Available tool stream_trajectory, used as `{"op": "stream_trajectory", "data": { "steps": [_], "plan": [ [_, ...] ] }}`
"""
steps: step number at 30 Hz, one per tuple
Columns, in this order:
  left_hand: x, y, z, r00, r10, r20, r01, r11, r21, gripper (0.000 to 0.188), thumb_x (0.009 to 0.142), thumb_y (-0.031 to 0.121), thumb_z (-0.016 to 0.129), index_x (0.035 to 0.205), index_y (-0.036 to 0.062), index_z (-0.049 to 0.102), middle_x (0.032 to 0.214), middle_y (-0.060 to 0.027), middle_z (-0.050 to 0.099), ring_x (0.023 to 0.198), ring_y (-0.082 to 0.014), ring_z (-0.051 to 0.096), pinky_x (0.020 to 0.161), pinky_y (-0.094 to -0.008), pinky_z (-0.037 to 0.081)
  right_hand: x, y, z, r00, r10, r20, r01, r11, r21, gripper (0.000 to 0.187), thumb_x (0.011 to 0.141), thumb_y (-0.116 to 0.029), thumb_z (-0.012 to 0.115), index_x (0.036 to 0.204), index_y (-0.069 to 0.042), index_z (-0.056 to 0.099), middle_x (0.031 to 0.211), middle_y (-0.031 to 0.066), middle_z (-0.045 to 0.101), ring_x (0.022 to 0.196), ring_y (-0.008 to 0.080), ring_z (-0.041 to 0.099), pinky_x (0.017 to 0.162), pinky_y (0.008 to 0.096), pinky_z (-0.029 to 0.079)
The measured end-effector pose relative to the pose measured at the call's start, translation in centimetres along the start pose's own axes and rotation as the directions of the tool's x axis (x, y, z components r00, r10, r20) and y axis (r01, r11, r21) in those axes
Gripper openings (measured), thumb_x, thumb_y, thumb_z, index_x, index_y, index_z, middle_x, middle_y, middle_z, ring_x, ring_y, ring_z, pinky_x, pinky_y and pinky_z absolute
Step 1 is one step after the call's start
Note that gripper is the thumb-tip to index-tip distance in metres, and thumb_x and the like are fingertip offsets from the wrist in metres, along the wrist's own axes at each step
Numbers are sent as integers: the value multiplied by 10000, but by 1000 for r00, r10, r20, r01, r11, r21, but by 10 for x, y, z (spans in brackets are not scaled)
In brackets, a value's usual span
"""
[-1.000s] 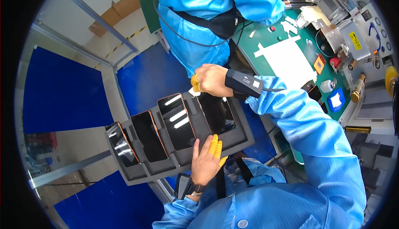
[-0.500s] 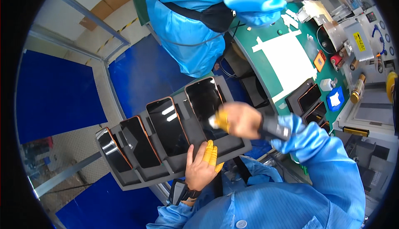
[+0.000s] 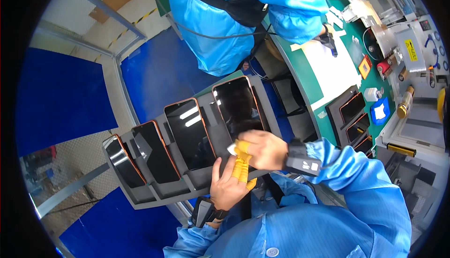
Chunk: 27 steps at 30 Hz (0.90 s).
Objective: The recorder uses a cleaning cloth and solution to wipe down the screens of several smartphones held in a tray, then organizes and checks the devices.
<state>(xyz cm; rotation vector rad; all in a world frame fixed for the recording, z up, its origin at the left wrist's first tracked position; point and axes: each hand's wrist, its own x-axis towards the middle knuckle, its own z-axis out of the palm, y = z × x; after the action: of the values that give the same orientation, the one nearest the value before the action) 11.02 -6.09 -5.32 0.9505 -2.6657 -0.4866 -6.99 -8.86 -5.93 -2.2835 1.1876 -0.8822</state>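
Rightmost phone (image 3: 236, 106): in right-end slot of grey tray (image 3: 214, 134), near end hidden behind right hand (image 3: 267, 151). Judged light, stiff, slippery, glass fragile; take by long side edges. Right grip pinches white wipe (image 3: 231, 149); contact with glass unclear. Left hand (image 3: 227, 187) at tray's near edge, fingers extended; clamping cannot be told. Glossy black glass, thin orange rim; tray matte, foam-like; finger cots (image 3: 241, 170) yellow, wrinkled.

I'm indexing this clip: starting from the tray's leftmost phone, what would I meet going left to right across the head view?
First phone → second phone → third phone → fourth phone → white sheet → bottle → gold cylinder
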Motion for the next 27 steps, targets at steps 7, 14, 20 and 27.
{"op": "stream_trajectory", "data": {
  "steps": [7, 14, 20, 27],
  "plan": [
    [2, 0, -3, 999, -13, -37, 13, 1000, -7, 451, 632, 292, 719, 943, -24, 638, 1026, -148, 621, 1065, -254, 542, 916, -503, 344, 82, 54, -27, 999, -27, -24, 17, 943, -332, 181, 654, -108, 621, 813, -22, 609, 804, 114, 553, 732, 267, 547, 583, 365, 476],
    [-2, -2, 1, 1000, 2, 3, -2, 1000, -2, 490, 630, 325, 712, 965, -22, 629, 1031, -131, 620, 1061, -246, 539, 924, -503, 332, 18, 9, -12, 982, 137, 133, -143, 989, 37, 215, 670, -65, 650, 869, -5, 596, 798, 124, 569, 747, 284, 574, 626, 354, 500],
    [-3, -1, -2, 999, -26, -20, 27, 1000, 5, 465, 648, 306, 713, 970, -18, 630, 1049, -135, 615, 1067, -256, 535, 939, -507, 323, 92, 52, -31, 997, 14, -79, -44, 915, -401, 218, 577, -31, 621, 789, 10, 648, 826, 117, 566, 764, 281, 558, 615, 335, 482],
    [-9, 0, 4, 999, 13, -47, -11, 999, 43, 430, 675, 309, 708, 971, 6, 634, 1073, -134, 605, 1097, -250, 519, 956, -543, 308, 19, 12, -19, 978, -117, 174, 144, 978, -150, 345, 587, -100, 642, 919, -5, 652, 865, 79, 558, 885, 247, 569, 702, 314, 521]
  ]
}}
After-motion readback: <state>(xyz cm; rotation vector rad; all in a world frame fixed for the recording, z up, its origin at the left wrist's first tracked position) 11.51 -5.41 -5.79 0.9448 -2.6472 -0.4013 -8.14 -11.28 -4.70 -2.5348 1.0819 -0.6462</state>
